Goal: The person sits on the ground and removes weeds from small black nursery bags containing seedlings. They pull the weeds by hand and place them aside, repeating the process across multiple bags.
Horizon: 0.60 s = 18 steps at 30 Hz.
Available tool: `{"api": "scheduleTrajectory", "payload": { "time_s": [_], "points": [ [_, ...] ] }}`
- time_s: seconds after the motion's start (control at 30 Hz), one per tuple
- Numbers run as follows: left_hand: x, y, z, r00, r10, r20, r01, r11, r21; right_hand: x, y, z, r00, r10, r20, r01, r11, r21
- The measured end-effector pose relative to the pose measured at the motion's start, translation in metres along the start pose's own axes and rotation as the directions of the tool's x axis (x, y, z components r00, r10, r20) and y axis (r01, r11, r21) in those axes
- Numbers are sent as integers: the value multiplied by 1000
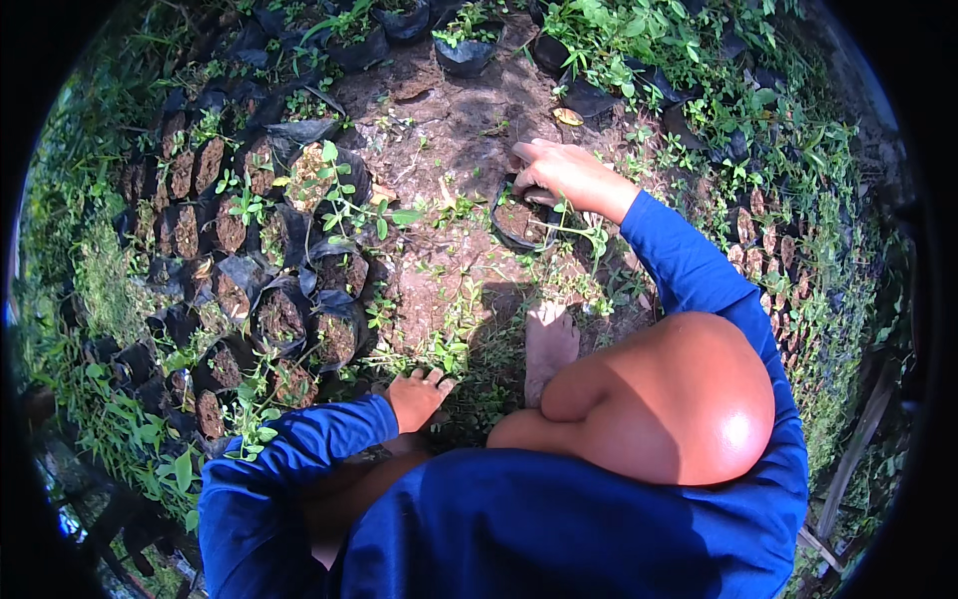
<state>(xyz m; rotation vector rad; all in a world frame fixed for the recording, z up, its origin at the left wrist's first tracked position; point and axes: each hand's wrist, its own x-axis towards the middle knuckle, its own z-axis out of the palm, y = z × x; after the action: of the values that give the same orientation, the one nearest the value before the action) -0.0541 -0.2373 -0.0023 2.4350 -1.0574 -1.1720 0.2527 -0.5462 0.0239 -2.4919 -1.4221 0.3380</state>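
Note:
My right hand (561, 174) reaches over the far rim of a black plastic nursery bag (520, 222) filled with brown soil. Its fingers are bent at the bag's upper edge; whether they pinch the plastic or a small plant cannot be told. A thin green stem with leaves (595, 238) lies over the bag's right side. My left hand (420, 398) rests low near my body, palm down, fingers a little apart, over small weeds (449, 352) on the ground. No object shows in it.
Rows of soil-filled black nursery bags (278, 320) stand on the left, some with seedlings (344, 191). More bags (464, 56) and dense leafy plants (636, 37) line the far side and right. My bare foot (550, 344) and bent knee (696, 389) are between the hands. A yellow leaf (568, 117) lies beyond.

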Motion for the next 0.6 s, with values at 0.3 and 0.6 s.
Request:
{"api": "scheduleTrajectory", "payload": {
  "time_s": [0.3, 0.6],
  "points": [
    [91, -20, -87, 842, -259, -473, 55, 913, -403, 4, 13, 49, 999, 13, 29, -8, 987, -158],
    [198, -51, -125, 703, -515, -491, 232, 818, -526, 7, 7, 13, 991, 38, 127, -89, 899, 429]
  ]
}}
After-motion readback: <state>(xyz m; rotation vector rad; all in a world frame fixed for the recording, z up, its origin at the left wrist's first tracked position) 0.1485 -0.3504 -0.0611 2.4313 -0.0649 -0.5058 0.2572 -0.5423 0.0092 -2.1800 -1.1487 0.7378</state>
